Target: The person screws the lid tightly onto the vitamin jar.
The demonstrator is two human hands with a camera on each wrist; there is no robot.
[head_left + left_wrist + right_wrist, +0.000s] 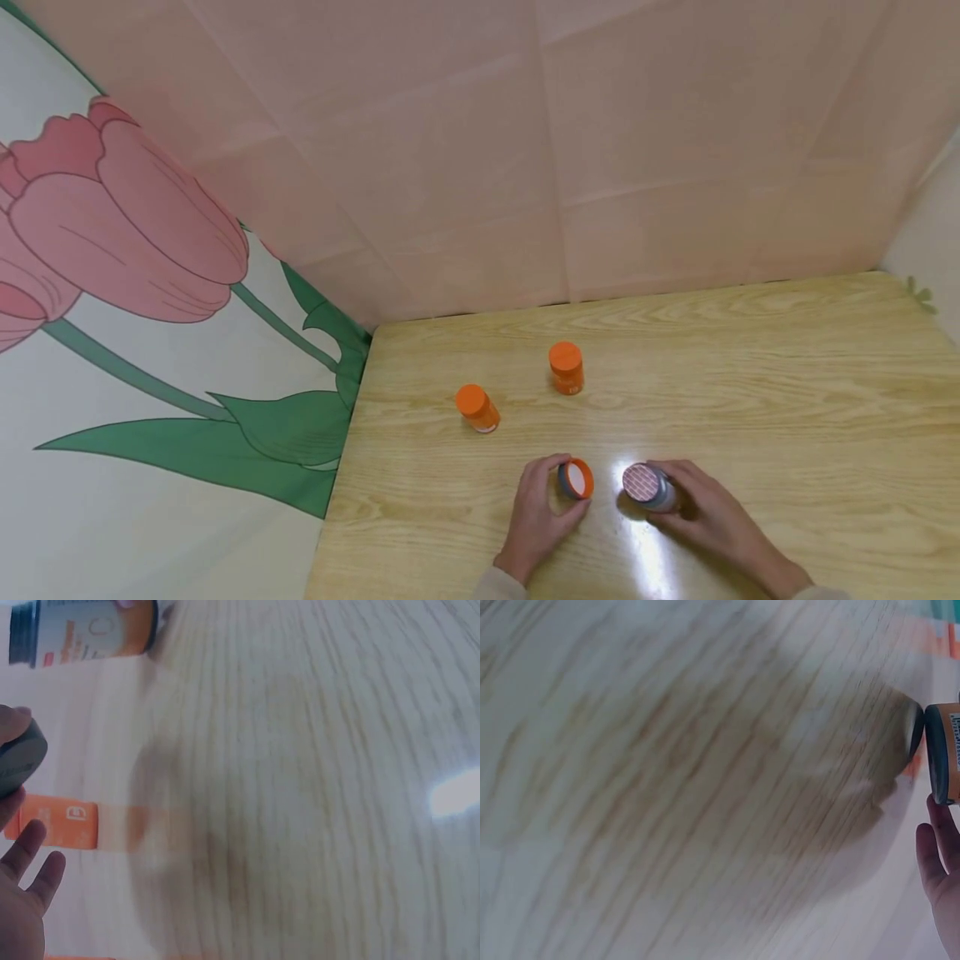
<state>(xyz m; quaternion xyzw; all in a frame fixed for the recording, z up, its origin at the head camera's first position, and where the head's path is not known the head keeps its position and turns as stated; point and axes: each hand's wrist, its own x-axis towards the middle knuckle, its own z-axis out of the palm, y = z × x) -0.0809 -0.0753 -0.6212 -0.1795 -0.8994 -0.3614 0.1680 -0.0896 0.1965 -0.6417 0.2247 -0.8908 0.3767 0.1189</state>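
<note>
My left hand [538, 512] pinches a screw cap [576, 479] between thumb and fingers. The cap is dark outside with an orange rim, and its white lining faces up toward the head camera. To the right, my right hand [708, 512] grips a supplement bottle [662, 493] by its side. A patterned seal covers the bottle's mouth, which leans toward the cap. In the left wrist view the bottle [94, 634] shows a grey and orange label with a letter C. The right wrist view catches only the bottle's dark base [937, 754] and some fingers [930, 859].
Two orange bottles with orange lids stand farther back on the wood-grain table [750, 392]: one at the left [477, 408], another near the middle [566, 368]. A pink cloth [480, 167] hangs behind the table, and a tulip-print sheet [187, 358] hangs at its left.
</note>
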